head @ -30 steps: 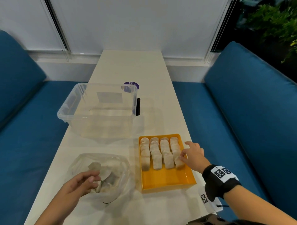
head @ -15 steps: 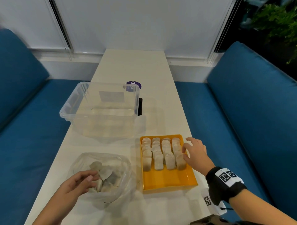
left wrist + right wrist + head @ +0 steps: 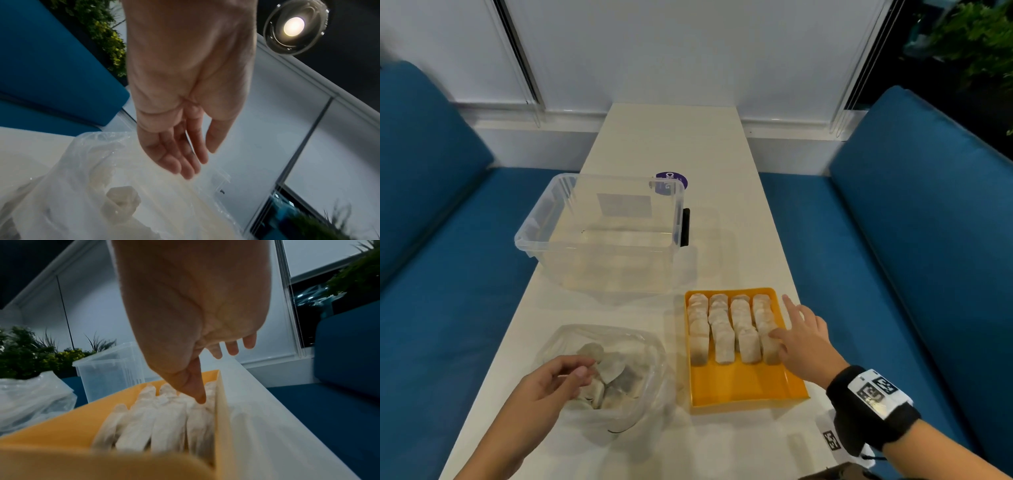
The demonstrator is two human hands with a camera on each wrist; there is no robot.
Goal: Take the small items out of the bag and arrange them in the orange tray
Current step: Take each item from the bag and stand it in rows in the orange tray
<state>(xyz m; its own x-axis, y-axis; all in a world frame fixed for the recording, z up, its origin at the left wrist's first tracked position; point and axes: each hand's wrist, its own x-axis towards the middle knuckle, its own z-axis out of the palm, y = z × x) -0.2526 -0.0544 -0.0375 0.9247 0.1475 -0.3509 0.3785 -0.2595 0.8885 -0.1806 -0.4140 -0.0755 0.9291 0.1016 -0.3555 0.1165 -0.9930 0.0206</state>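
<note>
Right hand (image 3: 803, 342) has shifted inward, thumb touching the packets (image 3: 732, 329).

1. We cannot count the small items (image 3: 604, 378) left in the bag (image 3: 643, 387); its crinkled plastic (and the left hand (image 3: 551, 387)) covers them.
2. The right hand (image 3: 803, 342) hides the tray (image 3: 739, 387) rim beneath it.
3. The purple sticker (image 3: 677, 178) text is cut off by the clear bin (image 3: 599, 233).

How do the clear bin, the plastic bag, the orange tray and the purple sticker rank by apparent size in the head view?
1. Clear bin, largest.
2. Plastic bag and orange tray: too alike to rank, and the bag's crumpled edges are hard to trace.
3. Purple sticker, smallest, partly behind the bin.
</note>
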